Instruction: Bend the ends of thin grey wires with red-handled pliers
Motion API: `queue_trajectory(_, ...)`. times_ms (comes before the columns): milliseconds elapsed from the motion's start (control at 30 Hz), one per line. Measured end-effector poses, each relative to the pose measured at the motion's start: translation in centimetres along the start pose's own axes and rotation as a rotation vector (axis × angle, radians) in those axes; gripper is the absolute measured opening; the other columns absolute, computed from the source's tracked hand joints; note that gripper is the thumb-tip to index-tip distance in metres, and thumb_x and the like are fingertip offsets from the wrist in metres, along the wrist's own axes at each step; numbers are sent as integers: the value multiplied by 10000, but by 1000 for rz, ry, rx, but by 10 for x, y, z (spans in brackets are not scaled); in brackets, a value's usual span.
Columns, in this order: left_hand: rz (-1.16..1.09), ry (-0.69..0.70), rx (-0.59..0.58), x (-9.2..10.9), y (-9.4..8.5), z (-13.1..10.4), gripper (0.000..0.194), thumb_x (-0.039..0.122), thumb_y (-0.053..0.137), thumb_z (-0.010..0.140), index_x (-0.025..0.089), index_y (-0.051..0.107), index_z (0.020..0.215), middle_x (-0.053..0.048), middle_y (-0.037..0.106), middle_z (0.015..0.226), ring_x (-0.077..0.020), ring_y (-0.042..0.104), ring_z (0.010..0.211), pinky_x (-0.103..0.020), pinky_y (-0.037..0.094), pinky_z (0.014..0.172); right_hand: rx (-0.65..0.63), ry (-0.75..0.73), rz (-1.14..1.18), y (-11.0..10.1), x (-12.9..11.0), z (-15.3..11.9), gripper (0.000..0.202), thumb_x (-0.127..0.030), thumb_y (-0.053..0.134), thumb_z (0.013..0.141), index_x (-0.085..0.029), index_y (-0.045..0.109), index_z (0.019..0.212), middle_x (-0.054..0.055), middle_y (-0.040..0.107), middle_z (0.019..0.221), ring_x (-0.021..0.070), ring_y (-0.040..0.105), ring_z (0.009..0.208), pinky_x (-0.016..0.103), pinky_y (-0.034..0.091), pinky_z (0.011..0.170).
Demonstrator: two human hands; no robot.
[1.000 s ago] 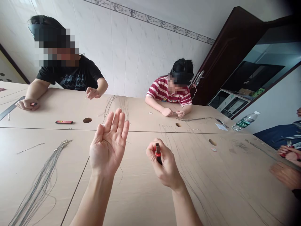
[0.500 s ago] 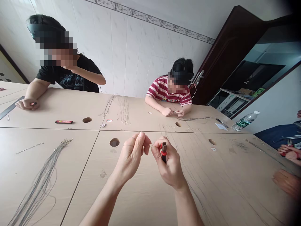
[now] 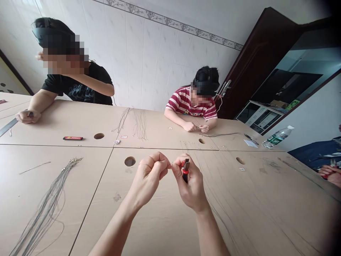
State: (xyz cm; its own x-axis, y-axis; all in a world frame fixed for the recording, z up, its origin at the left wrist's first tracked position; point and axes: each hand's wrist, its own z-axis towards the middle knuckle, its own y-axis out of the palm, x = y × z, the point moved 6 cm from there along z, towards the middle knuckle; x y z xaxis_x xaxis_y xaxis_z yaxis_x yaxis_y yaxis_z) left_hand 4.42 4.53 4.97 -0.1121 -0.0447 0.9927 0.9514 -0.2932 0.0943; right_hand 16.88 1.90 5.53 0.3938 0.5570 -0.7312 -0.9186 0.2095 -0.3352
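Observation:
My left hand (image 3: 149, 175) is closed in a pinch, its thumb and forefinger pressed on a tiny piece too small to name. Close against it, my right hand (image 3: 194, 188) is wrapped round small pliers (image 3: 185, 171) with red and black handles, their metal jaws pointing up. The right thumb and forefinger also pinch at the tiny piece between the two hands; a thin cord may be part of it, but I cannot tell. Thin dark cords (image 3: 218, 170) run along the table from beyond my right hand. To the left lies a bundle of grey cords (image 3: 54, 190) with small metal ends.
The table (image 3: 106, 227) has seams and round holes (image 3: 130, 161). A red knife-like case (image 3: 72, 138), small labels (image 3: 124, 137), more cords (image 3: 140, 124) and a water bottle (image 3: 278, 137) lie further off. Two people (image 3: 191, 103) sit opposite; another person's hand (image 3: 330, 172) holds pliers at right.
My left fingers have closed from a raised thumb into a pinch nearer my right hand. The person at far left has shifted a raised arm. A hand at the right edge has left view.

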Motion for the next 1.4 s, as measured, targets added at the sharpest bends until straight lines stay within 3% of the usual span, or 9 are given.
queue_trajectory(500, 34, 1, 18, -3, 0, 0, 196, 224, 476, 879, 194, 466, 685, 65, 316, 573, -89, 222, 527, -235, 186, 479, 7, 16, 11, 1, 2, 0, 174, -204, 469, 987, -226, 444, 817, -19, 407, 765, 131, 415, 655, 270, 352, 597)
queue_trajectory(867, -1, 15, 11, -7, 1, 0, 244, 267, 461, 930, 199, 438, 697, 62, 280, 607, -107, 211, 569, -255, 202, 520, 11, 54, -17, 0, 2, -1, 162, -243, 479, 982, -227, 463, 822, -13, 446, 763, 134, 460, 655, 274, 396, 595)
queue_trajectory(1000, 60, 43, 94, -6, -6, 3, 203, 256, 479, 908, 194, 484, 715, 53, 373, 629, -100, 268, 563, -240, 250, 521, -14, 96, -31, 1, 3, 0, 16, -247, 510, 960, -237, 523, 956, 14, 552, 865, 160, 553, 758, 303, 460, 683)
queue_trajectory(1167, 197, 92, 237, -2, -17, 7, 182, 237, 495, 873, 199, 486, 695, 57, 399, 599, -97, 300, 531, -214, 267, 479, -6, 113, -202, 1, 5, 1, 150, -124, 494, 866, -222, 527, 975, 57, 606, 939, 220, 579, 898, 378, 483, 786)
queue_trajectory(1400, 321, 148, 309, -2, -18, 6, 139, 215, 496, 850, 206, 484, 712, 55, 453, 602, -96, 311, 513, -206, 293, 475, -93, 236, -300, 10, 13, -3, 241, -55, 472, 746, -211, 499, 928, 52, 575, 894, 232, 549, 853, 416, 485, 772)
